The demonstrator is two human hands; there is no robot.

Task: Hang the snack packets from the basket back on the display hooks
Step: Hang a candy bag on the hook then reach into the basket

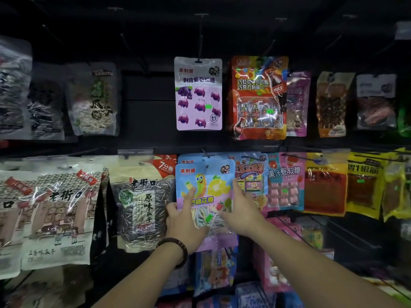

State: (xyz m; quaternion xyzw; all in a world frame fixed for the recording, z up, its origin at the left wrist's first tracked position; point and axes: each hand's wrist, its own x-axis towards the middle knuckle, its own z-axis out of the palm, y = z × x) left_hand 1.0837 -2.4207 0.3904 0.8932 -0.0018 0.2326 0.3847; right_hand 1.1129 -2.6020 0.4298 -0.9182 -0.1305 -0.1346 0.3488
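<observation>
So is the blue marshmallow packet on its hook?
Cannot tell: the hang hole of the blue marshmallow packet sits at the hook tip; left hand and right hand hold it.

We face a black display wall (151, 121) set with hooks (200, 36): on its upper row hang a purple grape-candy packet (198, 94) and a red cola packet (258, 96); seed packets (142, 207) fill the lower left.

At the left hand (184, 221), blue-and-lilac packet (205, 187) with yellow cartoon worm; above it, white-topped packet (198, 94), lilac with purple grapes.
</observation>
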